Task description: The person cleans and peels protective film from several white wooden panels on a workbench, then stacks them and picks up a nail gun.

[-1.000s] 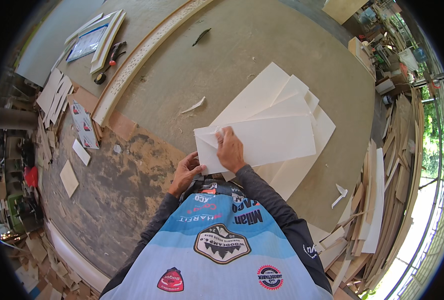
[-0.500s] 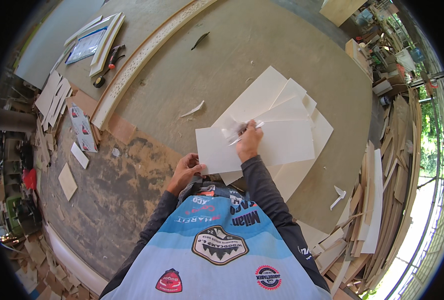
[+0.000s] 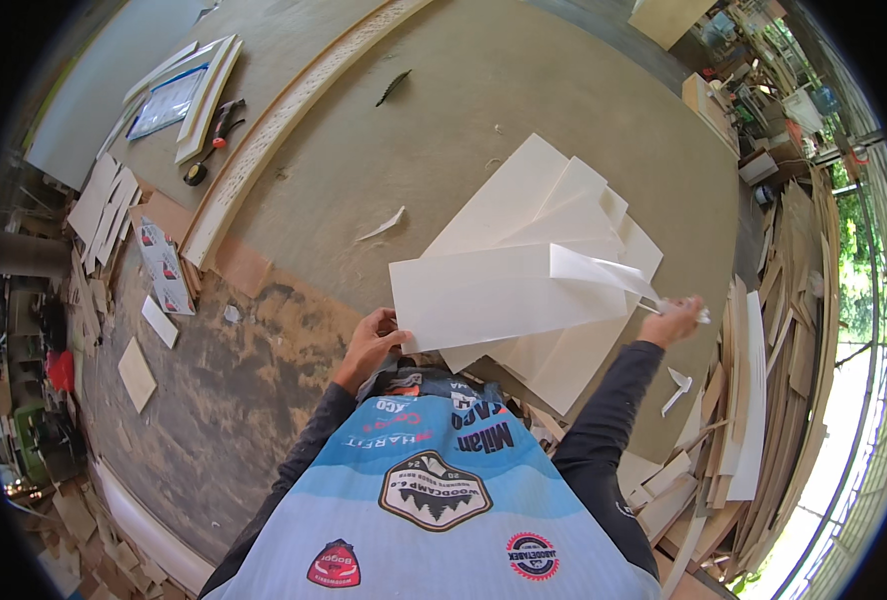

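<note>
White rect. board (image 3: 474,300) has film (image 3: 592,268) peeled (partway).

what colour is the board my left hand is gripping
The board is white, seen in the head view.

Printed lettering covers the front of the person's light blue and white shirt (image 3: 434,575), upside down in this view: dark blue words (image 3: 486,437) at the upper chest, with red and white ones beside them. Lower down, words and digits ring a dark-bordered badge (image 3: 436,490), above a red shield-shaped emblem (image 3: 334,563) and a toothed red round emblem (image 3: 533,556). Print inside the blue-edged plastic pouch (image 3: 171,102) is too small to read.
</note>
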Demonstrator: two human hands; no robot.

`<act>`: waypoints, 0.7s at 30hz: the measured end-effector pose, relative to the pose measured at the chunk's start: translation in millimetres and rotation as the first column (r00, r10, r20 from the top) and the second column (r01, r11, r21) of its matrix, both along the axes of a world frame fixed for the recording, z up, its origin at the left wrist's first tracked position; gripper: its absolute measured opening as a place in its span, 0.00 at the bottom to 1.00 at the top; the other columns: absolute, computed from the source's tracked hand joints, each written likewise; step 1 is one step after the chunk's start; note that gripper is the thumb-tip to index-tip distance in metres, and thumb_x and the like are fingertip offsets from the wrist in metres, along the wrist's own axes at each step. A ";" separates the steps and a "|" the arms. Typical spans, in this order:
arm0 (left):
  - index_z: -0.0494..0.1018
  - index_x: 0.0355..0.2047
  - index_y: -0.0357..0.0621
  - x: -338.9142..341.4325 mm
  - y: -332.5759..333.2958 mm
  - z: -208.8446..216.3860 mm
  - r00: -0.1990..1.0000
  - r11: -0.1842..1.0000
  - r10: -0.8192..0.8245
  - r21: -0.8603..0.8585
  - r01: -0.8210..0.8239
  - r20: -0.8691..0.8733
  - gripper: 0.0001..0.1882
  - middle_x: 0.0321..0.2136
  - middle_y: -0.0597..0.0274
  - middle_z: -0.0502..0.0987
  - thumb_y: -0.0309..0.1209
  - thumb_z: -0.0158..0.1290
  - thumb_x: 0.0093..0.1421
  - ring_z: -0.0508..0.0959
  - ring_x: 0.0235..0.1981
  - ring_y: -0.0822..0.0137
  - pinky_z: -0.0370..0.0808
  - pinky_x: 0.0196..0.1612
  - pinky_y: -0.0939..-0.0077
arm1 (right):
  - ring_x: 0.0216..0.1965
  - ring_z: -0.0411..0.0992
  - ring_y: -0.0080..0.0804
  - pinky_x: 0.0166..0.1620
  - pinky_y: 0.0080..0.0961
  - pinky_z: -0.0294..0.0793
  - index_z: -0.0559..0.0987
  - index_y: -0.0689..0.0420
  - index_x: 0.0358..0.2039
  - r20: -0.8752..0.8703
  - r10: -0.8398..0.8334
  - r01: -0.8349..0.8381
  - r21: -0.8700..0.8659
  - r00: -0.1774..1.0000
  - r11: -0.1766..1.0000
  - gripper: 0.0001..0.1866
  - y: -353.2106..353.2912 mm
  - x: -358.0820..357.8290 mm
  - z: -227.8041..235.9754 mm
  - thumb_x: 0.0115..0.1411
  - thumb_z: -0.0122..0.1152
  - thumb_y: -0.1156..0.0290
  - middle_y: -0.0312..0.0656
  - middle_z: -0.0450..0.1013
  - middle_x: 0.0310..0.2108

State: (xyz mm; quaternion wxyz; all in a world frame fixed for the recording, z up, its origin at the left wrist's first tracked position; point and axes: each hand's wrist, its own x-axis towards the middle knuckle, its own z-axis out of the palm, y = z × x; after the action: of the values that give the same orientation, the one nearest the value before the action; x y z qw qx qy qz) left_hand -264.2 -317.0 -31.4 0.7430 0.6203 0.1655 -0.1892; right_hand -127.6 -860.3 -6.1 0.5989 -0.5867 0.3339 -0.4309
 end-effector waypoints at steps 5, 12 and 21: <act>0.73 0.47 0.34 3.6 0.7 2.1 0.998 0.999 0.042 0.015 -0.042 -0.053 0.17 0.32 0.62 0.79 0.32 0.62 0.63 0.78 0.30 0.73 0.76 0.32 0.80 | 0.38 0.79 0.34 0.44 0.28 0.79 0.72 0.71 0.56 -0.377 -0.413 -0.027 -0.765 0.829 0.644 0.27 -81.5 -53.2 46.9 0.53 0.61 0.87 0.43 0.76 0.37; 0.70 0.46 0.31 13.1 -2.9 -0.5 0.998 0.993 -0.035 0.107 0.041 -0.054 0.17 0.34 0.55 0.79 0.35 0.58 0.67 0.82 0.27 0.65 0.82 0.25 0.73 | 0.36 0.80 0.33 0.45 0.26 0.78 0.75 0.67 0.51 -0.147 -0.656 0.167 -0.905 0.740 0.391 0.24 -132.9 -99.4 151.4 0.51 0.60 0.89 0.40 0.75 0.30; 0.69 0.45 0.30 4.5 -19.7 12.3 0.984 0.998 0.025 0.067 -0.014 -0.174 0.17 0.36 0.53 0.78 0.33 0.57 0.67 0.81 0.28 0.66 0.84 0.25 0.69 | 0.30 0.72 0.34 0.38 0.33 0.73 0.78 0.60 0.39 0.112 -0.121 0.165 -0.682 0.986 0.713 0.08 -12.9 -109.6 202.6 0.61 0.62 0.71 0.38 0.71 0.32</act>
State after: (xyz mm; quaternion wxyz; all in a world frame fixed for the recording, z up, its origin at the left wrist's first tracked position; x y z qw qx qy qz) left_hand -259.7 -336.7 -19.1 0.7066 0.6238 0.2421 -0.2300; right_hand -237.2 -873.2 196.5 0.3129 -0.7261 0.1766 -0.5862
